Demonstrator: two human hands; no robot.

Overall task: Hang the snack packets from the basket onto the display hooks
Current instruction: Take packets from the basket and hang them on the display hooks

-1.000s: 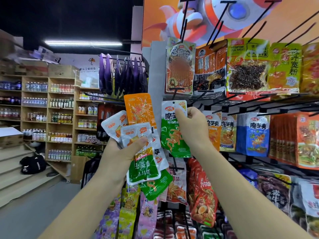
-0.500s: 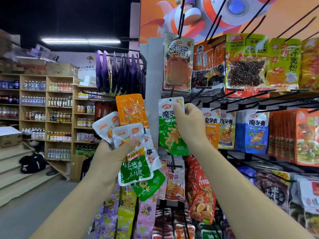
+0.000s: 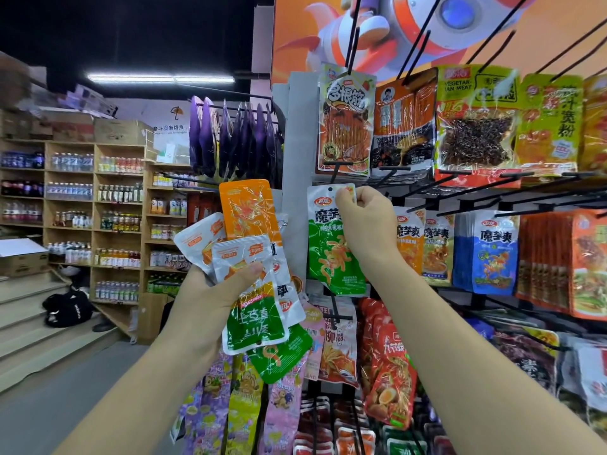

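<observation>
My right hand (image 3: 364,224) pinches the top right corner of a green and white snack packet (image 3: 331,247), held upright in front of the grey upright of the rack. Its hang hole sits just below a black display hook (image 3: 338,167). My left hand (image 3: 210,297) grips a fanned bunch of several packets (image 3: 253,277): orange, white and green ones, thumb pressed across the front. The basket is not in view.
Rows of black hooks (image 3: 492,198) stick out from the rack toward me, loaded with hanging packets to the right and below. Purple packets (image 3: 236,139) hang on a side rack. Wooden shelves of bottles (image 3: 82,208) and steps (image 3: 36,330) lie to the left.
My right hand has lifted the green packet slightly, nearer the hook above it. The left hand with its bunch has stayed about where it was.
</observation>
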